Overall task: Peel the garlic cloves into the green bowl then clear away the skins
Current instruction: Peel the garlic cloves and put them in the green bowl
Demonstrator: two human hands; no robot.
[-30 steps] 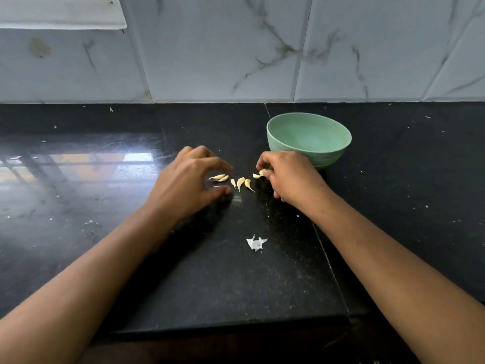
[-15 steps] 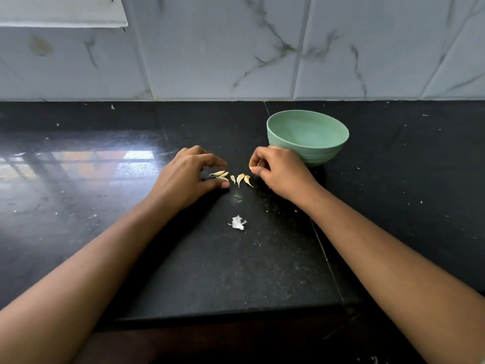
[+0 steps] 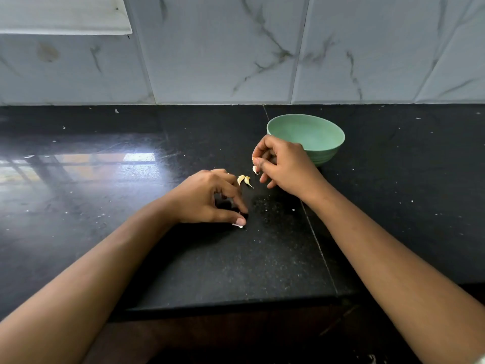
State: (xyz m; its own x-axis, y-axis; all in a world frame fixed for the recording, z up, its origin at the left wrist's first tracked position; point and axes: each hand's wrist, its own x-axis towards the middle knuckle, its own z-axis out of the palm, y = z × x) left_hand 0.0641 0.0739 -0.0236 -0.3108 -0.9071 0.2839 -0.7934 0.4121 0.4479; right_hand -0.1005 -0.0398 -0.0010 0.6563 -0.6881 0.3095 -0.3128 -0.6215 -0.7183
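Observation:
The green bowl (image 3: 331, 153) stands on the black counter at the back right, and I see nothing inside it. In front of the bowl, my right hand (image 3: 286, 166) is raised a little off the counter and pinches a pale garlic clove (image 3: 255, 169) between thumb and fingertips. Two more cloves (image 3: 244, 179) lie side by side on the counter between my hands. My left hand (image 3: 207, 198) is curled low over the counter. Its thumb tip sits on a white scrap of garlic skin (image 3: 237, 225), with the index tip close by.
The black stone counter (image 3: 105, 195) runs left and right, with a seam (image 3: 317, 245) under my right forearm and its front edge (image 3: 223, 303) near me. A marble-tiled wall (image 3: 223, 53) closes off the back. Small white flecks dot the surface.
My right hand lifted off the row of cloves with one clove pinched in it. My left hand drew back toward me and came down on the white skin scrap.

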